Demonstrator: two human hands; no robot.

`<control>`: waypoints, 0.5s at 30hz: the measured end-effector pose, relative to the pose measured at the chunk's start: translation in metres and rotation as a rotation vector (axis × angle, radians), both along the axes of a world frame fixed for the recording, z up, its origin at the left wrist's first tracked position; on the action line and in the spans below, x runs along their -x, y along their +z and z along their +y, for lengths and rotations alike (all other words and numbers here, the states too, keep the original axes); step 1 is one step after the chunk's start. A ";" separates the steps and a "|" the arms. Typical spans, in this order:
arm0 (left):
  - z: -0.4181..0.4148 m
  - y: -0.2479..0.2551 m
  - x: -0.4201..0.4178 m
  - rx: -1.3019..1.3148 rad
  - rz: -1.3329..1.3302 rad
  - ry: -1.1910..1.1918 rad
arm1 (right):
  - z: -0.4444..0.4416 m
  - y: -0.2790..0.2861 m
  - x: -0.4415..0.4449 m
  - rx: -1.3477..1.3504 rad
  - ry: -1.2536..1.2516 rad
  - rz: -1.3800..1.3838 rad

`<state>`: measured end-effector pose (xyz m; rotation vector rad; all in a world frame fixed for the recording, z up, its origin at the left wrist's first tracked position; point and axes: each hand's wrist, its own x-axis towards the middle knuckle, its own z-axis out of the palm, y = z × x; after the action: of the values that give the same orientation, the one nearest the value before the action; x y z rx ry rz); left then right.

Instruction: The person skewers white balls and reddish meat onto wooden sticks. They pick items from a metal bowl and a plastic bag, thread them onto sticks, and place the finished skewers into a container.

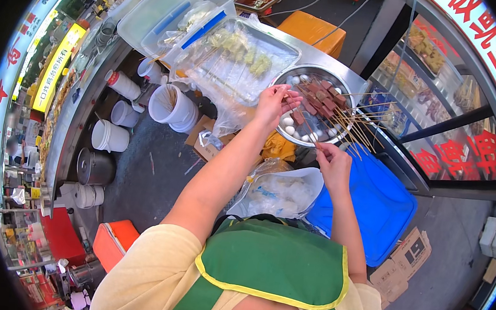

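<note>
Between my hands a thin wooden skewer point(308, 128) slants over the near side of a round steel basin point(276, 83). Reddish-brown cubes, which look like blood curd, sit on its upper part. My left hand point(275, 102) pinches that upper end, its other fingers loosely spread. Lower down, my right hand point(335, 163) grips the stick between thumb and fingers at the basin's front rim. Inside the basin rests a pile of similar skewered cubes point(321, 97), sticks pointing out to the right. White egg-like balls point(288, 121) lie around the pile.
Left of the basin, a metal tray point(284, 47) lined with plastic film bears greenish skewers point(239, 48). Lidded plastic boxes point(167, 19) stand beyond. Below are a bin with a plastic bag point(284, 191), a blue lid point(372, 201) and a white bucket of sticks point(170, 108). A glass display case point(447, 106) borders the right.
</note>
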<state>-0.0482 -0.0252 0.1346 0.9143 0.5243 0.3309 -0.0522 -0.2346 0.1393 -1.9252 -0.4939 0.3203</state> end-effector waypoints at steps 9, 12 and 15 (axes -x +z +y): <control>-0.026 -0.005 -0.008 0.123 -0.017 -0.117 | 0.027 -0.012 -0.014 -0.049 -0.072 -0.099; -0.006 -0.013 -0.025 0.000 0.045 -0.058 | 0.029 -0.010 -0.022 -0.106 -0.146 -0.098; 0.029 -0.019 -0.035 -0.761 0.263 -0.252 | 0.010 -0.009 -0.032 -0.113 -0.203 -0.033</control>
<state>-0.0136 0.0040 0.1155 1.7612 0.5196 0.1754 -0.0207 -0.2246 0.1307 -1.8547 -0.3275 0.1267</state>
